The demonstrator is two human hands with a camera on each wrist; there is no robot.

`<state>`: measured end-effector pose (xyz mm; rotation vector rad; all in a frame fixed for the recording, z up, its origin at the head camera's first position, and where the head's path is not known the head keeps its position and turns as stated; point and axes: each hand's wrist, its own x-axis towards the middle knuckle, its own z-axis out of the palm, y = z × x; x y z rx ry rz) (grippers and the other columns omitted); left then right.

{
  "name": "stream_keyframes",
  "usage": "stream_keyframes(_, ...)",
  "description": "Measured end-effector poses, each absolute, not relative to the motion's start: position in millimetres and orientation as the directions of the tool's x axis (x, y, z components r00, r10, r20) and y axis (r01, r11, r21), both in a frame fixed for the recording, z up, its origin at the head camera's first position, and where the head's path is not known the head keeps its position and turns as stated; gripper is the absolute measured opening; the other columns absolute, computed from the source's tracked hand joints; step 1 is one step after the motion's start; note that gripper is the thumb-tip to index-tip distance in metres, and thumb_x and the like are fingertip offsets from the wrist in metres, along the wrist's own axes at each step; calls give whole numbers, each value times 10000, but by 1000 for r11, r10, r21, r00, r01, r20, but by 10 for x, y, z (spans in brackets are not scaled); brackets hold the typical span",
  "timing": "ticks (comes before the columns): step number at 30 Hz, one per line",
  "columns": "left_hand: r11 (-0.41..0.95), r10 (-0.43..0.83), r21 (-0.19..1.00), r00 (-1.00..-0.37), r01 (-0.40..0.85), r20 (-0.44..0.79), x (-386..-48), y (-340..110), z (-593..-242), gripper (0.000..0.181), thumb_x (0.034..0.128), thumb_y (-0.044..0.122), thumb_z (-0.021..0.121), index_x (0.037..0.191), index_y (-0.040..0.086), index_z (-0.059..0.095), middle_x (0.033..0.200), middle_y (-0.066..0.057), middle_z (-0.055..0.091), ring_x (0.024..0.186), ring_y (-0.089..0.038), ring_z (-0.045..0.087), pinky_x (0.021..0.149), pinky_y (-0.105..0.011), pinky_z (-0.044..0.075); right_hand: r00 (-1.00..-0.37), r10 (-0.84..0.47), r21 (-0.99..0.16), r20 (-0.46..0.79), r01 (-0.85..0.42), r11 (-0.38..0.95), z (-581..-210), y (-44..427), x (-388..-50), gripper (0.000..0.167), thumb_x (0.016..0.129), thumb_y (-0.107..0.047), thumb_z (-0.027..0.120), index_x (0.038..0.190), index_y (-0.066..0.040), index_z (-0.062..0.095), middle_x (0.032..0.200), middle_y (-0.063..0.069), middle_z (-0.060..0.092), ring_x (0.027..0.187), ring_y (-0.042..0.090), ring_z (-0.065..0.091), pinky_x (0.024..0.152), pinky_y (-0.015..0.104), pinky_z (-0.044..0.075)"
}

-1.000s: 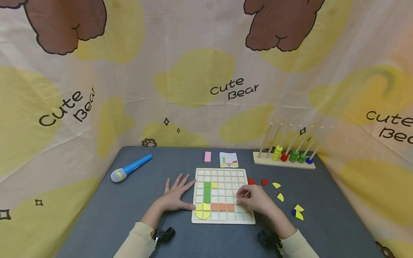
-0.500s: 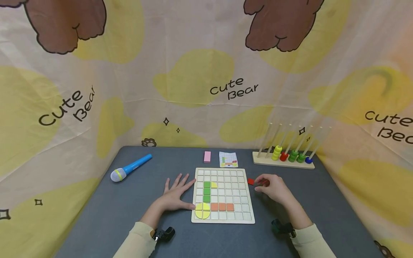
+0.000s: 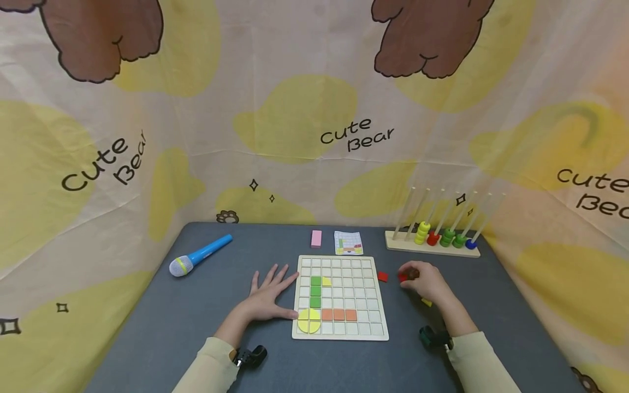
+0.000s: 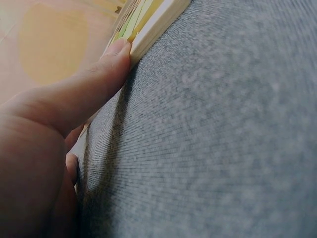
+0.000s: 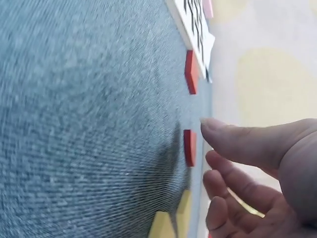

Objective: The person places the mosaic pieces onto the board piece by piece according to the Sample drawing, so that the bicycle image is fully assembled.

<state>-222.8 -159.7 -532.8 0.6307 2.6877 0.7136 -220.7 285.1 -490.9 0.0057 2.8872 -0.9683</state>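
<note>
Head, grid board: I get the grid board (image 3: 348, 292) mid-width on the table (image 3: 344, 368), a bit in from its far edge.
Head, pieces on board: yellow circle (image 3: 313, 326) at the board's near left corner, three orange squares (image 3: 339, 315) in a row right of it, three green squares (image 3: 315, 291) in a column, small yellow piece (image 3: 326, 281) beside the top green one.
Head, left hand: I see the left hand (image 3: 270, 297), fingers spread, thumb and index tip at the board's left edge.
Head, right hand: right hand (image 3: 426, 279) toward the table's right edge, fingers bent over the outer red piece (image 3: 403, 277); inner red piece (image 3: 382, 277) just beside the board's right edge; yellow wedge (image 3: 426, 302) partly covered by the hand.
Head, far edge: blue microphone (image 3: 201, 255) near the far left corner, pink block (image 3: 316, 239) and pattern card (image 3: 348, 243) mid-edge, ring stand (image 3: 403, 245) near the far right corner.
Left wrist, thumb: I have its tip on the board's edge; other fingers mostly hidden.
Right wrist, fingers: I read thumb and curved fingers apart, pinching nothing; outer red piece on the table near the thumb tip.
</note>
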Motion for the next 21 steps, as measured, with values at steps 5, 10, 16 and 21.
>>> stream_keyframes(5,781,480,529,-862,334,-164,-2229,-1589,-5316,1072,735,736,738,1609,339,261,1711,-43,99,1573,-359,-49,1140,-704,-149,-994,-26,-599,-104,41,800,-4981,2913,-2275,310,857,-88,797,1159,-88,730,1113,136,699,975,294,601,891,511,518)
stream_keyframes(10,776,487,531,-858,341,-160,-2224,-1583,-5308,1068,741,723,743,1610,333,262,1712,-52,93,1571,-370,-47,1138,-709,-145,-993,-41,-597,-114,35,802,-5019,2938,-2304,331,850,-94,807,1169,-64,725,1109,144,704,948,283,603,855,482,532)
stream_keyframes(16,781,483,526,-859,337,-167,-2221,-1588,-5299,1077,737,745,729,1611,343,247,1711,-34,89,1573,-357,-54,1142,-696,-159,-993,-28,-588,-113,44,808,-5031,2921,-2313,280,854,-87,800,1129,-78,747,1014,101,708,858,242,576,753,378,501)
stream_keyframes(21,779,485,529,-859,338,-166,-2221,-1581,-5293,1068,744,728,736,1612,329,257,1711,-53,93,1571,-370,-49,1142,-702,-149,-993,-38,-599,-114,39,800,-5039,2890,-2318,235,859,-50,783,1091,-77,755,926,57,708,814,208,582,715,333,470)
